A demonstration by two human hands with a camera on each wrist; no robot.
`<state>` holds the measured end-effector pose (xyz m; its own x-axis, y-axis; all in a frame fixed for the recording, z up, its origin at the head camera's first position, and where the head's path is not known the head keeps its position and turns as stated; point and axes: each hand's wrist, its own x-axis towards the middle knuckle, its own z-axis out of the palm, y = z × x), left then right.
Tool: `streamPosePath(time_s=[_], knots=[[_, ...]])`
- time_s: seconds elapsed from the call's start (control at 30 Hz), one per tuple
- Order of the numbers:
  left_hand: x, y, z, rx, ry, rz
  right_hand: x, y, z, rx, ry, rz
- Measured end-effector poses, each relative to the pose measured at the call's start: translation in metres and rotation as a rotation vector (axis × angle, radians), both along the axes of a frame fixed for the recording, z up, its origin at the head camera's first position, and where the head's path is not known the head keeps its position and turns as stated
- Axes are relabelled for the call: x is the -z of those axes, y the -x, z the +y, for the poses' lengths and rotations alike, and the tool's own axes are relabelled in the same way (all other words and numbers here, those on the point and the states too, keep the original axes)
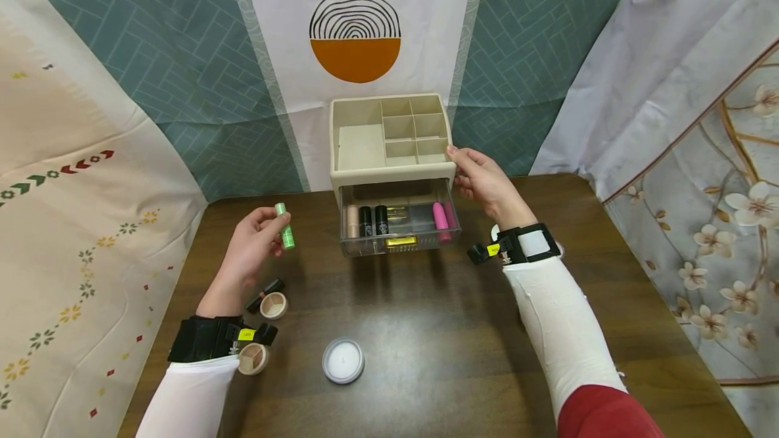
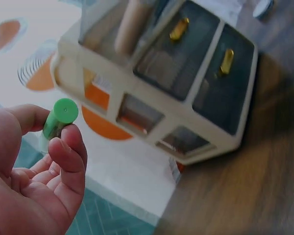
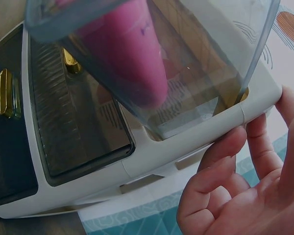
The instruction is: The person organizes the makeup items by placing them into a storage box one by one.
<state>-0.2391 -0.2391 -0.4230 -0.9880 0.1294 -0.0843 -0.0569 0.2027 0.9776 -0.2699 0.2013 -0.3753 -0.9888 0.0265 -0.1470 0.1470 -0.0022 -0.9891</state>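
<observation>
A cream desktop drawer organizer (image 1: 389, 173) stands at the back of the table with its clear top drawer (image 1: 359, 247) pulled out. Inside the drawer lie a beige tube (image 1: 353, 222), two black tubes (image 1: 381, 220) and a pink tube (image 1: 440, 216). My left hand (image 1: 252, 242) pinches a green lip balm tube (image 1: 285, 227) between thumb and fingers, left of the drawer. Its round green end (image 2: 66, 110) faces the left wrist camera. My right hand (image 1: 483, 181) grips the organizer's right front edge, thumb at the top rim and fingers curled against the side (image 3: 225, 147).
A round white container (image 1: 343, 360) sits near the table's front middle. Two round palettes (image 1: 274, 305) and a dark tube (image 1: 265, 294) lie by my left forearm. Round objects are partly hidden under my right wrist. Patterned cloth hangs behind and at both sides.
</observation>
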Motion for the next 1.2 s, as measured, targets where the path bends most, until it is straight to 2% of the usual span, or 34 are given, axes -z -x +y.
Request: streamPosePath(time_s=[0.13,0.43,0.6,0.83,0.93,1.07,1.2], knots=[[-0.010,-0.004,0.007,0.006,-0.023,0.016,-0.001,0.000,0.000,0.001,0.010,0.005],[-0.028,-0.009,0.015,-0.023,-0.057,0.000,-0.003,-0.001,-0.001,0.001,0.012,0.004],[-0.038,-0.013,0.022,-0.016,-0.094,0.009,-0.003,-0.002,0.000,-0.002,0.008,0.000],[-0.055,-0.021,0.043,0.026,-0.139,0.064,-0.003,-0.003,0.000,-0.002,0.015,-0.002],[-0.062,-0.024,0.055,0.062,-0.162,0.085,-0.003,-0.002,0.000,-0.004,0.023,-0.002],[-0.071,-0.028,0.071,0.115,-0.169,0.099,-0.003,-0.001,-0.002,-0.005,0.022,-0.004],[-0.076,-0.028,0.090,0.149,-0.165,0.091,-0.001,0.000,-0.001,-0.010,0.018,-0.005]])
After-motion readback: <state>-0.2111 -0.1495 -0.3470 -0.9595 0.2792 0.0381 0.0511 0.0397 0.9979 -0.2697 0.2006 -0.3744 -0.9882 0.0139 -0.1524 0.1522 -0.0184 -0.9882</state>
